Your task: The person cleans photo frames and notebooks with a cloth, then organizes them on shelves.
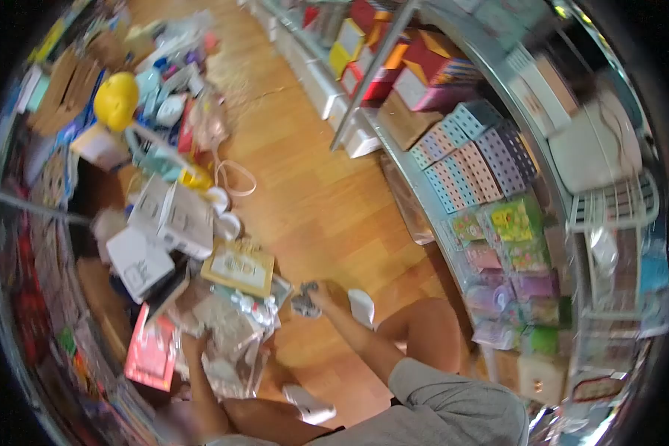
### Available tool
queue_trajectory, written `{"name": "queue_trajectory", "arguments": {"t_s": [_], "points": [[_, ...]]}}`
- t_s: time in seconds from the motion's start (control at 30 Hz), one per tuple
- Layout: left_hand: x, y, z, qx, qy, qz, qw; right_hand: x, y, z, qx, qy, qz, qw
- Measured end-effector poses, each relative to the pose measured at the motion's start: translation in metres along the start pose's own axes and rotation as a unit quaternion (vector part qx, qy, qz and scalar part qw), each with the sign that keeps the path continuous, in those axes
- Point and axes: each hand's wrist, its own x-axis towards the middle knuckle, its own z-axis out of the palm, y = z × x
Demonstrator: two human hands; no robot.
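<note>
My right hand (317,295) is closed round a crumpled grey cloth (305,303), held low over the wooden floor. My left hand (194,343) reaches into the pile at the lower left, between a pink-red flat package (151,349) and some clear plastic packaging (227,323); its fingers are too blurred to make out. A gold-coloured box (238,267) lies just beyond, up and left of the cloth. Silvery wrapped items (259,308) rest on the packaging between my two hands.
White boxes (186,219) and a yellow balloon-like object (117,101) are among the heap along the left. On the right, a metal-edged shelf (416,182) holds dotted boxes (464,167) and green packets (516,223). White shoes (362,307) are by my knees on the floor (327,215).
</note>
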Motion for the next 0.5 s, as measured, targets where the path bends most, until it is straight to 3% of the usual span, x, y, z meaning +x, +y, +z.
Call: {"name": "queue_trajectory", "arguments": {"t_s": [0.03,0.07,0.1,0.13,0.17,0.2,0.23,0.27,0.33,0.37,0.43,0.5], "points": [[0.018,-0.036,-0.011,0.017,-0.018,0.029,0.999,-0.02,0.002,0.017,0.044,-0.013,0.032,0.998],[-0.012,0.01,-0.077,-0.171,-0.108,-0.018,0.979,-0.031,-0.001,0.03,0.089,-0.025,0.062,0.994],[0.041,0.059,0.041,-0.192,-0.097,0.022,0.976,0.068,0.015,-0.044,0.085,0.044,-0.029,0.995],[0.051,0.031,0.055,-0.231,-0.053,0.056,0.97,0.065,0.027,-0.039,0.224,0.047,0.044,0.972],[0.061,-0.001,0.058,-0.35,-0.12,0.073,0.926,0.056,0.04,-0.028,0.362,0.041,0.112,0.924],[0.037,-0.007,0.024,-0.24,-0.101,-0.007,0.965,0.097,0.119,0.003,0.364,0.026,0.089,0.927],[0.047,-0.02,0.026,-0.128,-0.077,0.003,0.989,0.085,0.125,0.007,0.396,0.051,0.078,0.913],[0.019,-0.002,0.013,-0.038,0.014,0.047,0.998,0.072,0.12,-0.005,0.352,0.083,0.077,0.929],[0.005,-0.001,-0.001,-0.127,-0.093,0.05,0.986,-0.001,0.071,-0.025,0.182,0.138,0.121,0.966],[-0.013,0.014,-0.012,-0.158,-0.135,0.043,0.977,-0.025,0.046,-0.044,0.197,0.17,0.119,0.958],[-0.025,0.026,-0.019,-0.152,-0.15,0.094,0.972,-0.053,0.024,-0.065,0.167,0.177,0.018,0.97],[-0.031,0.023,-0.021,-0.172,-0.144,0.129,0.966,-0.067,0.02,-0.089,0.389,0.108,-0.035,0.914]]}}
